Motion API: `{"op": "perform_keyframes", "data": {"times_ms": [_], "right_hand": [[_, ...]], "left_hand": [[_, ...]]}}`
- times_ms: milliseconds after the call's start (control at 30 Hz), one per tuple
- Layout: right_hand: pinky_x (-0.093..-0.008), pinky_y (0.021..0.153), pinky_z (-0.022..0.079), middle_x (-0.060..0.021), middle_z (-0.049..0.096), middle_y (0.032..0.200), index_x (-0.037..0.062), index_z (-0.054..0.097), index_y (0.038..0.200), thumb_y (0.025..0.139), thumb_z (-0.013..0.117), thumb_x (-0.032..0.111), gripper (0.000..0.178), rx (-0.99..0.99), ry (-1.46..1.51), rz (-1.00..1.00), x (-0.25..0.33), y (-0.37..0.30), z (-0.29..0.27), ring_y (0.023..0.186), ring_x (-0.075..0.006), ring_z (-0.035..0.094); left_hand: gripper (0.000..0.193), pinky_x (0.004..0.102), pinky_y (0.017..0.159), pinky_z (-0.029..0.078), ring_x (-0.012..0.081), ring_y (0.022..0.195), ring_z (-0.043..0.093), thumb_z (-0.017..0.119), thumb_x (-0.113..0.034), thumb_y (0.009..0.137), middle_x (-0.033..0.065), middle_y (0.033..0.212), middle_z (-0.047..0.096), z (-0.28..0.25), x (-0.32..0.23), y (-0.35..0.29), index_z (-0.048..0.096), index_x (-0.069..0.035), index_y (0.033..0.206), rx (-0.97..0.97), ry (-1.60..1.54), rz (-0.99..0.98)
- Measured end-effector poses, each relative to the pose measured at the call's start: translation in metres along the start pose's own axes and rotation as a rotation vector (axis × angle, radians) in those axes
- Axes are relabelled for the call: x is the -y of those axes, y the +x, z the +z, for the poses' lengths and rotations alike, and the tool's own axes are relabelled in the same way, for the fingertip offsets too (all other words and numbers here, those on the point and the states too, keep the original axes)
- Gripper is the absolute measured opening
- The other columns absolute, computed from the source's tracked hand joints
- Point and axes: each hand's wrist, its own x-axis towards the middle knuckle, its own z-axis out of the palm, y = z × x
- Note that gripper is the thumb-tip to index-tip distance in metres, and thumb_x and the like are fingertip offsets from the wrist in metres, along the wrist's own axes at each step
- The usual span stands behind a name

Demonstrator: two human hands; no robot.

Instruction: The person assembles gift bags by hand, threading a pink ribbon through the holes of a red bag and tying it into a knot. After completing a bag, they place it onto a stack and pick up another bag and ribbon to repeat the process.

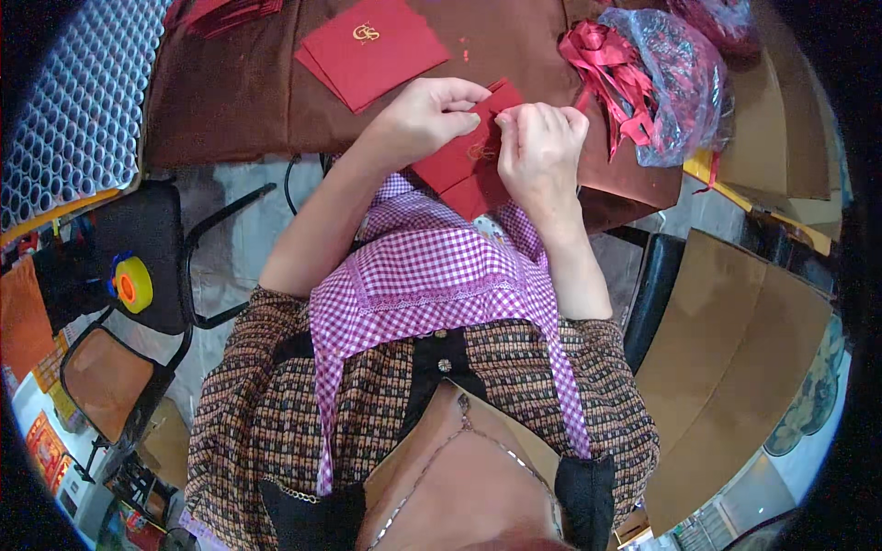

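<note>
Red packet (pixel 464 171) pinched by both curled hands (pixel 421 119) (pixel 542 149)

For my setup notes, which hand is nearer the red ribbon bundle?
Right. The right hand is just lower left of the red ribbon bundle; the left hand is farther left, at a red packet.

Packet (pixel 455 170) is sitting between left grip (pixel 418 119) and right grip (pixel 540 151) | stack (pixel 377 55) is lying beyond-left of packet, on tabletop (pixel 234 101) | ribbons (pixel 611 78) are lying beyond-right, bag (pixel 684 87) farther right | tape roll (pixel 136 283) is resting well left, on chair (pixel 147 216)
</note>
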Motion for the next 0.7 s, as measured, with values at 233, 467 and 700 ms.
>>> {"op": "perform_keyframes", "data": {"times_ms": [233, 467, 700], "right_hand": [[-0.0396, 0.075, 0.037, -0.0076, 0.054, 0.069, 0.0062, 0.053, 0.074, 0.078, 0.063, 0.009, 0.011, -0.015, -0.104, -0.045, 0.006, 0.001, 0.002, 0.069, -0.0238, 0.054], [-0.0384, 0.073, 0.037, -0.0079, 0.052, 0.066, 0.0069, 0.051, 0.072, 0.078, 0.062, 0.008, 0.012, 0.038, -0.169, -0.087, 0.003, 0.002, 0.003, 0.066, -0.0238, 0.053], [-0.0421, 0.066, 0.044, -0.0155, 0.061, 0.069, 0.0005, 0.059, 0.073, 0.081, 0.061, 0.013, 0.015, 0.124, 0.358, 0.249, -0.011, 0.0, 0.004, 0.067, -0.0325, 0.06]], "left_hand": [[0.032, 0.0313, 0.077, 0.05, 0.0197, 0.086, 0.064, 0.059, -0.005, 0.078, 0.0159, 0.094, 0.067, 0.005, -0.002, -0.001, 0.06, 0.006, 0.108, -0.048, 0.252, 0.098], [0.032, 0.0286, 0.084, 0.048, 0.0166, 0.093, 0.061, 0.059, -0.002, 0.082, 0.0141, 0.104, 0.065, 0.012, -0.003, 0.0, 0.059, 0.007, 0.112, -0.081, 0.457, 0.143], [0.033, 0.0287, 0.088, 0.047, 0.017, 0.097, 0.06, 0.059, -0.002, 0.082, 0.0138, 0.108, 0.064, 0.01, -0.004, 0.0, 0.057, 0.007, 0.115, -0.041, 0.331, 0.079]]}}
